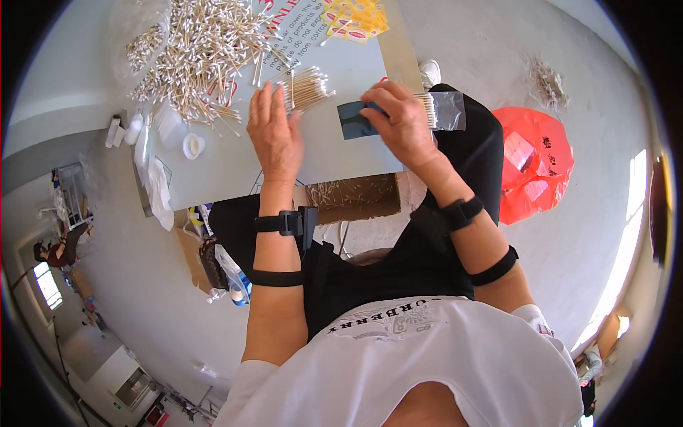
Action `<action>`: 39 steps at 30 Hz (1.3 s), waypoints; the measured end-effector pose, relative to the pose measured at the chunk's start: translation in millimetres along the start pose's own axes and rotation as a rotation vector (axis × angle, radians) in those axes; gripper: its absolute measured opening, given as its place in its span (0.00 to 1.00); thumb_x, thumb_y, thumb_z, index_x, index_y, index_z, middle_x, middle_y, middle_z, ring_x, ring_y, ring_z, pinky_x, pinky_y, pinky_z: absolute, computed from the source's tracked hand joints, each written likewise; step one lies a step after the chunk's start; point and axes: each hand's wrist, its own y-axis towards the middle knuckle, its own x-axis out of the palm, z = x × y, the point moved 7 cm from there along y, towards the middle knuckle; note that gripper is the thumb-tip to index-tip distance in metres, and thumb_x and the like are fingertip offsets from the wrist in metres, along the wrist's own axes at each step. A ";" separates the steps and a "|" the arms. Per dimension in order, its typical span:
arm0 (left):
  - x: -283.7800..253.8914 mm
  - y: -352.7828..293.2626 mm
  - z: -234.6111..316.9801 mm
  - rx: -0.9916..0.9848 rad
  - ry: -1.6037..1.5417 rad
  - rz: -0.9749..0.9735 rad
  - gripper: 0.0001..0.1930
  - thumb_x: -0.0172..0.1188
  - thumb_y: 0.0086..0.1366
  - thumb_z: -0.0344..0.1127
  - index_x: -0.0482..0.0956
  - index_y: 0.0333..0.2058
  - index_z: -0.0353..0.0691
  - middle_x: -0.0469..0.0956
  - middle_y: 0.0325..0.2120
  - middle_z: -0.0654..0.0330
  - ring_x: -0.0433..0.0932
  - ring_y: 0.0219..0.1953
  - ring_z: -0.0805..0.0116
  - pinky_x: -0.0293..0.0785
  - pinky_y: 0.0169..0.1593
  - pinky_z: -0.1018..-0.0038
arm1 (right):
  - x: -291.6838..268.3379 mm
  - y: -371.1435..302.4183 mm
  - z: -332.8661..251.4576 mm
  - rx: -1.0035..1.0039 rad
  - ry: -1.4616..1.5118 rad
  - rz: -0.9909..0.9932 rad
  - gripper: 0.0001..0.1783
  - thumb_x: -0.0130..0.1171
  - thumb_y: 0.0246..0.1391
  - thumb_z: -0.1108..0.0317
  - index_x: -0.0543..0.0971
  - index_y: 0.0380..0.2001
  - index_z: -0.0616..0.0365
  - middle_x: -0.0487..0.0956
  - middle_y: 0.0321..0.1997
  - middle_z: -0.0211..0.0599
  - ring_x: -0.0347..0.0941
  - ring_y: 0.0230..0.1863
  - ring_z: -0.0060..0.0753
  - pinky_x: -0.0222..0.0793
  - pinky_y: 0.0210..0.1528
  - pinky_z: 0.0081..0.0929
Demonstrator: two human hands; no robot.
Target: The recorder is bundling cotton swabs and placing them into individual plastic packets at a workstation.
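Note:
My left hand (pixel 275 139) is slightly blurred, its fingers stretched out along the left side of a loose bundle of cotton swabs (pixel 309 88) on the table. To its right my right hand (pixel 404 122) is curled, thumb and fingers closing around a bluish piece I cannot make out. Under those fingertips lies a flat dark blue sheet (pixel 350 121). Beyond the right hand, at the table's right edge, a row of swabs (pixel 430 111) shows beside a clear plastic bag (pixel 449 111). The hand covers part of them.
A large heap of swabs (pixel 196 57) covers the table's far left, with a small white cup (pixel 193 146) nearer me. Yellow printed labels (pixel 356 18) lie at the back. An open box (pixel 356 213) with loose swabs sits below the front edge; a red plastic bag (pixel 555 160) is right.

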 end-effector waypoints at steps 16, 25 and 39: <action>33.9 8.6 -20.0 0.090 -0.024 -0.225 0.20 0.59 0.62 0.31 0.75 0.54 0.46 0.69 0.60 0.60 0.58 0.66 0.53 0.54 0.64 0.55 | 80.9 38.0 -18.2 -0.283 -0.364 -0.110 0.05 0.64 0.40 0.69 0.77 0.23 0.52 0.72 0.33 0.31 0.69 0.40 0.38 0.67 0.41 0.33; 17.4 17.9 -27.8 0.057 -0.058 -0.133 0.22 0.59 0.61 0.30 0.73 0.55 0.38 0.68 0.60 0.55 0.60 0.66 0.54 0.53 0.66 0.53 | 69.2 12.4 -22.8 -0.175 -0.235 -0.179 0.07 0.66 0.41 0.71 0.78 0.26 0.54 0.74 0.32 0.34 0.71 0.39 0.42 0.69 0.42 0.37; 32.8 -34.7 31.0 0.002 -0.012 -0.349 0.41 0.61 0.59 0.54 0.59 0.65 0.35 0.55 0.68 0.49 0.51 0.71 0.55 0.42 0.69 0.48 | 57.2 24.2 2.3 0.002 -0.131 -0.177 0.02 0.62 0.48 0.72 0.81 0.27 0.57 0.76 0.33 0.41 0.75 0.31 0.50 0.73 0.34 0.41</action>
